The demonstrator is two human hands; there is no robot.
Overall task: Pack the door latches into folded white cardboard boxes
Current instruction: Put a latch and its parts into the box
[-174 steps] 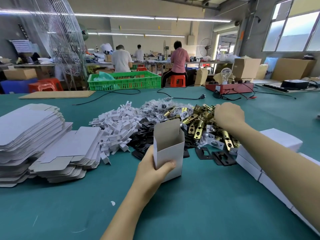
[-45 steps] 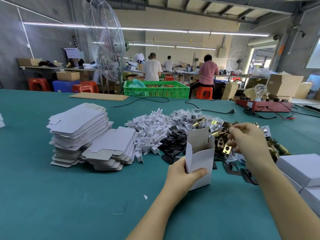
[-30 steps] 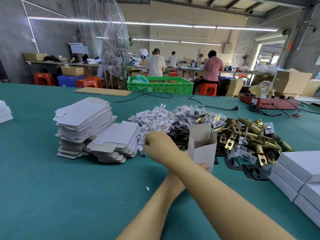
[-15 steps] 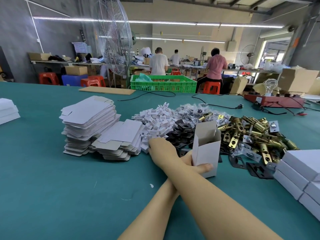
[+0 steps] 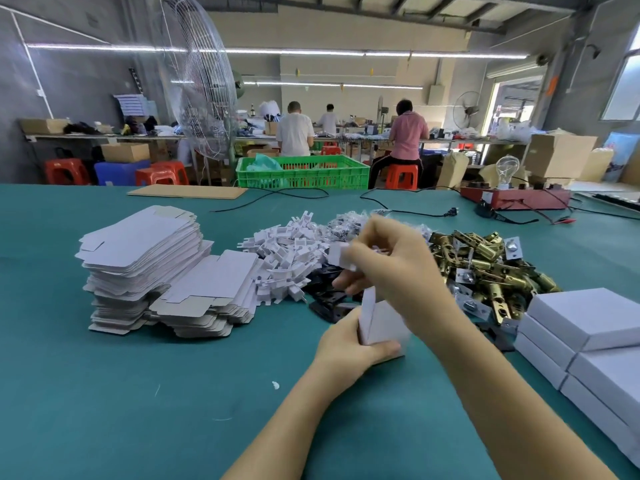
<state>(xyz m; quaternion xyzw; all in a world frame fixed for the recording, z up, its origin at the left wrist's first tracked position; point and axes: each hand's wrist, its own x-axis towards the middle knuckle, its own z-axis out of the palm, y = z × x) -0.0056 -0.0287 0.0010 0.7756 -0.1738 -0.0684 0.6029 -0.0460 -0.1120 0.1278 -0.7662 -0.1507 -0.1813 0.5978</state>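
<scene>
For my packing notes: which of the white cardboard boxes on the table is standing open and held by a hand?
The upright box gripped by the left hand. The boxes at the right are closed and stacked; those at the left are unfolded flat blanks.

Factory packing workshop. A wide green-covered table (image 5: 104, 393) is spread with bulk stock: flat white carton blanks (image 5: 145, 268) at 10 o'clock, brass door latches (image 5: 485, 268) at 2 o'clock. Seated workers (image 5: 405, 133) at benches, a green crate (image 5: 304, 173), an industrial fan (image 5: 204, 98) and strip lighting are seen at 12 o'clock.

Flat cartons (image 5: 145, 268) left of latches (image 5: 485, 268)
</scene>
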